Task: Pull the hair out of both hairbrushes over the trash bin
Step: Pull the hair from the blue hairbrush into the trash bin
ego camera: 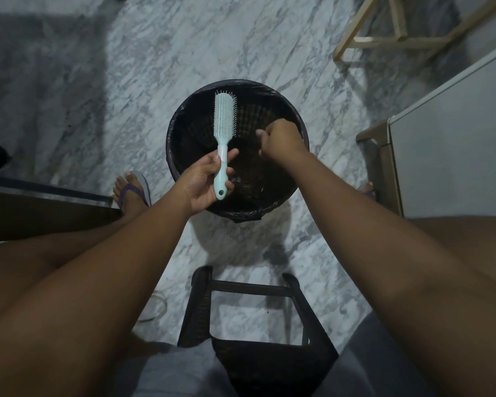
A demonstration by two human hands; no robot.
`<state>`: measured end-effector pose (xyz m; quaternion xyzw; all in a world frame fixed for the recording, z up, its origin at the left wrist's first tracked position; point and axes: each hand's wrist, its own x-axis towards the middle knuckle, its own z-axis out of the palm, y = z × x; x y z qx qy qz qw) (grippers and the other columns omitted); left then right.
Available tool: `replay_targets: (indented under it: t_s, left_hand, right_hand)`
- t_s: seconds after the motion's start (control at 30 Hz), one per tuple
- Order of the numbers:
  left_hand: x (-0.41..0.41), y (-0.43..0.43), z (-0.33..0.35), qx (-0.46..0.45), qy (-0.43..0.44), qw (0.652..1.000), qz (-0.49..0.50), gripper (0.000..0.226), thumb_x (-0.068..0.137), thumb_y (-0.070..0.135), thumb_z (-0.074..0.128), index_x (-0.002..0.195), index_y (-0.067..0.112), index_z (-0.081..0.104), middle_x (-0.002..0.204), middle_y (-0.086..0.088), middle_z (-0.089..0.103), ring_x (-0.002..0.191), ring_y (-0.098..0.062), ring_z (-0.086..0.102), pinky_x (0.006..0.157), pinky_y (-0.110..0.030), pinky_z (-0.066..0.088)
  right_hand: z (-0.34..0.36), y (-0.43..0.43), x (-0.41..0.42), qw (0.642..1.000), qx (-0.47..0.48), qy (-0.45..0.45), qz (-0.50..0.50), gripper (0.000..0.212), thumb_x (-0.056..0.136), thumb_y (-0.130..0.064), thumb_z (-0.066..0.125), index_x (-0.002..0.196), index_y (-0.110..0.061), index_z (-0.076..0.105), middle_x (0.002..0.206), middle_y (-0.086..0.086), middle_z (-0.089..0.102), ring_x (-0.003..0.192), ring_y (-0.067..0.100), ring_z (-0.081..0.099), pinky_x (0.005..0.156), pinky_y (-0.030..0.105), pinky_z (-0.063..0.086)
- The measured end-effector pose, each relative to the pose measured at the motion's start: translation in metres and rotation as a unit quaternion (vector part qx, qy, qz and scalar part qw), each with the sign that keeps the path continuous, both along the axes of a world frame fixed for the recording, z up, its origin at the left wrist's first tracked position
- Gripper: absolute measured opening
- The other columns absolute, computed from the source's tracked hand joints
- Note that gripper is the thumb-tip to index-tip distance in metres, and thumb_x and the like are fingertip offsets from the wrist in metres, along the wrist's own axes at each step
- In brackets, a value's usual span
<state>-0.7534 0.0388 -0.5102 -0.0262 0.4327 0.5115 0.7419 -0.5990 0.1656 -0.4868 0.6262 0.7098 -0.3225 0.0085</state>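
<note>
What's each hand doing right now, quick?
Left hand: holding the hairbrush by its handle, over the trash bin.
Right hand: closed, fingers curled; whether it holds hair cannot be told.

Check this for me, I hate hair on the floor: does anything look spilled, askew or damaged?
Nothing stands out. The trash bin stands upright with its liner over the rim, the left hand holds the hairbrush over it, and the right hand is above it too. No hair shows on the marble floor.
</note>
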Motion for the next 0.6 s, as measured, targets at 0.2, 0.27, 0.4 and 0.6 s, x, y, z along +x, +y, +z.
replay_targets:
  t_s: [0.2, 0.27, 0.4, 0.6]
  left_hand:
    - [0.003, -0.001, -0.002, -0.003, -0.018, 1.000, -0.012, 0.038, 0.104, 0.014, 0.042, 0.142, 0.013, 0.047, 0.132, 0.000, 0.065, 0.075, -0.011, 0.060, 0.058, -0.028, 0.050]
    - [0.006, 0.000, -0.001, -0.001, -0.025, 1.000, -0.004, 0.038, 0.104, 0.014, 0.042, 0.142, 0.014, 0.047, 0.133, -0.002, 0.065, 0.075, -0.012, 0.060, 0.058, -0.028, 0.050]
    - [0.004, 0.002, -0.003, 0.009, -0.022, 1.000, 0.004, 0.041, 0.104, 0.015, 0.042, 0.144, 0.016, 0.046, 0.131, -0.001, 0.064, 0.076, -0.013, 0.058, 0.060, -0.028, 0.049]
    - [0.005, 0.003, -0.003, 0.011, -0.017, 1.000, -0.014, 0.040, 0.104, 0.013, 0.042, 0.143, 0.014, 0.046, 0.139, -0.003, 0.059, 0.077, -0.013, 0.059, 0.061, -0.030, 0.050]
  right_hand:
    - [0.006, -0.003, -0.011, 0.990, 0.052, 0.115, 0.061, 0.038, 0.092, -0.022, 0.064, 0.129, -0.017, 0.063, 0.122, 0.006, 0.068, 0.113, 0.019, 0.064, 0.099, 0.028, 0.049]
    - [0.007, -0.004, -0.017, 0.982, 0.075, 0.160, 0.063, 0.034, 0.089, -0.030, 0.069, 0.121, -0.019, 0.068, 0.108, 0.001, 0.072, 0.098, 0.014, 0.068, 0.092, 0.027, 0.053]
    - [0.009, -0.003, -0.023, 0.975, 0.094, 0.184, 0.079, 0.044, 0.085, -0.036, 0.073, 0.126, -0.022, 0.066, 0.107, 0.001, 0.066, 0.085, 0.008, 0.064, 0.084, 0.027, 0.056]
    - [0.010, 0.000, -0.030, 0.977, 0.108, 0.153, 0.099, 0.045, 0.076, -0.049, 0.077, 0.118, -0.033, 0.070, 0.109, -0.001, 0.056, 0.087, 0.008, 0.057, 0.084, 0.033, 0.055]
